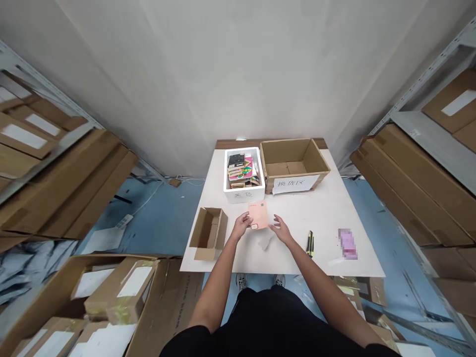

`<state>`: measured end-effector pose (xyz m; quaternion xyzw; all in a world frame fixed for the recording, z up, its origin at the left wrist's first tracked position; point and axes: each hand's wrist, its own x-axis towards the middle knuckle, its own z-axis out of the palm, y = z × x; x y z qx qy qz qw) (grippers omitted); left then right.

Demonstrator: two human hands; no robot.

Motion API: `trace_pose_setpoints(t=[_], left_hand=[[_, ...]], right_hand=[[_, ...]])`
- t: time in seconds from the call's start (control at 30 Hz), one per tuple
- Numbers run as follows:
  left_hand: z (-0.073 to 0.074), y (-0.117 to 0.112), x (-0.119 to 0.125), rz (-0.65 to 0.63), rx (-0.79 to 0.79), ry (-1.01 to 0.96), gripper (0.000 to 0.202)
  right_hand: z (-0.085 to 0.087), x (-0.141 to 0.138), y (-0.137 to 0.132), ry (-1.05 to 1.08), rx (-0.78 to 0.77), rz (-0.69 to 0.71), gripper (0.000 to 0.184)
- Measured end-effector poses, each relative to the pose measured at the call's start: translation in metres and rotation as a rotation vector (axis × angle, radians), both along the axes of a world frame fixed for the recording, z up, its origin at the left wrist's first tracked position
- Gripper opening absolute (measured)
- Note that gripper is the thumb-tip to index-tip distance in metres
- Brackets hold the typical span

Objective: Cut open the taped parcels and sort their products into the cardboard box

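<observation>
My left hand (pixel 241 226) has closed its thumb and fingers on the left edge of a flat pink square packet (pixel 259 214). A small dark printed code sits at its upper right, and a small outlined label marks its lower left. My right hand (pixel 281 230) is just off the packet's lower right corner, fingers apart and holding nothing; whether a fingertip touches the corner I cannot tell. Beneath the packet lies a crumpled translucent wrapper (pixel 265 241). Left of my left hand stands an open small cardboard box (pixel 220 233) with nothing visible inside.
Behind the packet are a white foam box (pixel 238 196) filled with several small packages and a large open carton (pixel 323 179) with a handwritten label. A yellow-black box cutter (pixel 310 244) and a blurred pink item (pixel 348 244) lie at right. Cartons and shelves flank the table (pixel 327 213).
</observation>
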<state>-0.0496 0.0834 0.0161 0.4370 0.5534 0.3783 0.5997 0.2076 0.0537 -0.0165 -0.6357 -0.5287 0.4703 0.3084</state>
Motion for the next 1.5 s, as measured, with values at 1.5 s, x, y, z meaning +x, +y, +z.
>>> trace_pose_setpoints(t=[1.5], left_hand=[[0.153,0.0,0.079,0.226,0.491,0.075,0.067]], right_hand=[[0.185,0.041,0.037,0.738,0.194,0.091,0.061]])
